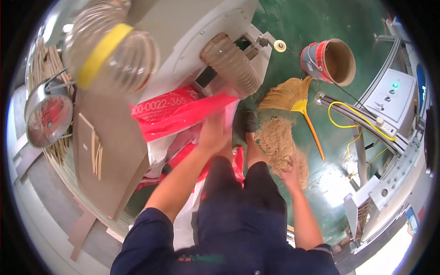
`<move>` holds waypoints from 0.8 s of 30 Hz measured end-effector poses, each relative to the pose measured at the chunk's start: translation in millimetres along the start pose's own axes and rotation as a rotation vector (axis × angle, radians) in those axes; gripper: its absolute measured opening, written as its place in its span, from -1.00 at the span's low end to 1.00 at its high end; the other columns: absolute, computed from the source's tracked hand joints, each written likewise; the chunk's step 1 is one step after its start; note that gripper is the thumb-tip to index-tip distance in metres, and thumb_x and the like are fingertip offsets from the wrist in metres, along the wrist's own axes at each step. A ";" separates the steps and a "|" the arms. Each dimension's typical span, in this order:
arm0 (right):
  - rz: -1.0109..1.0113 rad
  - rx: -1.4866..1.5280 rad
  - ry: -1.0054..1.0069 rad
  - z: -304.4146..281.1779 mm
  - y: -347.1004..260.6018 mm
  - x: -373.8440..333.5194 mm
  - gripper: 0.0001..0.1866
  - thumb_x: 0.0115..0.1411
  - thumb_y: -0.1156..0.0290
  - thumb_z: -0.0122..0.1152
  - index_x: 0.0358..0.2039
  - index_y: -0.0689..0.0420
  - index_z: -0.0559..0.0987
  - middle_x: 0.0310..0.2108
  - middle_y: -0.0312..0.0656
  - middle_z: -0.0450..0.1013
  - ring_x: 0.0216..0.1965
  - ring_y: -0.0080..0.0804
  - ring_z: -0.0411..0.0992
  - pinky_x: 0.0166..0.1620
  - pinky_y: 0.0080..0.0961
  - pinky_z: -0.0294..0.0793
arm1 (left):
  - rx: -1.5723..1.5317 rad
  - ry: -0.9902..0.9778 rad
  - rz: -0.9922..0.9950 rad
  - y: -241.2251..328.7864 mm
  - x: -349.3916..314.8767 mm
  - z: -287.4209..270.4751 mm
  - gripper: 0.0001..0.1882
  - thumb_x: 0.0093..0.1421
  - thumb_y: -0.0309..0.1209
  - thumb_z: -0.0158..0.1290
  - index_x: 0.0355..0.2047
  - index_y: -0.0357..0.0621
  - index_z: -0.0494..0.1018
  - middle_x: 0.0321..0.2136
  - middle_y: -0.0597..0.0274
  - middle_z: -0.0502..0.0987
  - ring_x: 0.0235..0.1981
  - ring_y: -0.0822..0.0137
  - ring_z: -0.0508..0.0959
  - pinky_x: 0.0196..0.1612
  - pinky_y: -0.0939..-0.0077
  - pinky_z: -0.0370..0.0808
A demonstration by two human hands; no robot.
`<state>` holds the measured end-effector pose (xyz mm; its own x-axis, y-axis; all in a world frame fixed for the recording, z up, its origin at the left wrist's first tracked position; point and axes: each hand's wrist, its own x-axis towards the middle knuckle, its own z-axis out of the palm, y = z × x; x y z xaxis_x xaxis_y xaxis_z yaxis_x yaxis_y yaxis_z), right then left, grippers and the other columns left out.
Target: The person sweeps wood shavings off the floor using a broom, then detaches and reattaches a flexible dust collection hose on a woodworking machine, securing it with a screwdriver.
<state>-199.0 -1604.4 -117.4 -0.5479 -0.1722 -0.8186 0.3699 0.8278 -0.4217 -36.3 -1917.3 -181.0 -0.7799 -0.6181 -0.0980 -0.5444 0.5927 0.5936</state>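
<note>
A large red and white plastic sack point(165, 120) with printing hangs in folds beside the machine, in front of my left leg. My left hand point(215, 134) grips its upper part; the fingers are blurred and partly lost against the red plastic. On the green floor to the right of my feet lies a heap of tan sawdust point(277, 140). Over the heap's near end my right hand point(292, 175) reaches down, fingers apart, holding nothing that I can see. Whether it touches the sawdust I cannot tell.
A straw broom point(288, 97) with an orange handle lies beyond the heap, near a bucket point(314, 62). Ribbed clear hoses point(233, 64) come off the machine. A control box point(389, 98) and yellow cable point(341, 124) are at right, wood strips point(97, 153) at left.
</note>
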 end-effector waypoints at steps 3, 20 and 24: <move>0.032 -0.004 -0.054 44.7 24.0 19.7 -0.30 0.02 0.51 0.21 0.22 0.16 0.25 0.08 -0.03 0.32 -0.11 -0.33 0.44 -0.06 -0.43 0.47 | 0.227 -0.127 -0.048 -58.9 67.0 52.8 -0.47 0.17 -0.14 0.02 0.04 -0.24 0.33 -0.15 -0.16 0.47 -0.11 -0.10 0.48 0.10 0.02 0.28; 0.187 0.356 -0.290 153.2 53.8 88.2 -0.53 0.12 0.48 0.14 0.07 0.24 0.37 -0.07 -0.04 0.39 -0.18 -0.38 0.47 -0.16 -0.48 0.48 | 0.786 -1.719 -0.366 -177.9 -58.1 129.7 -0.49 0.15 -0.22 -0.08 0.11 -0.03 0.40 0.14 0.02 0.38 0.12 0.09 0.44 0.10 0.16 0.41; 0.199 0.360 -0.312 168.1 60.7 92.6 -0.54 0.11 0.50 0.15 0.06 0.25 0.36 -0.09 -0.03 0.40 -0.19 -0.38 0.48 -0.19 -0.50 0.49 | 0.284 -0.918 0.012 -154.9 3.9 197.7 -0.53 0.04 -0.33 0.00 0.01 -0.13 0.34 0.05 0.05 0.37 0.11 0.05 0.35 0.12 0.16 0.37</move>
<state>-101.1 -1659.8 -284.4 -0.2106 -0.2267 -0.9509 0.7095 0.6338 -0.3082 -16.0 -1909.5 -431.3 -0.6581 -0.0371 -0.7520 -0.4949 0.7740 0.3949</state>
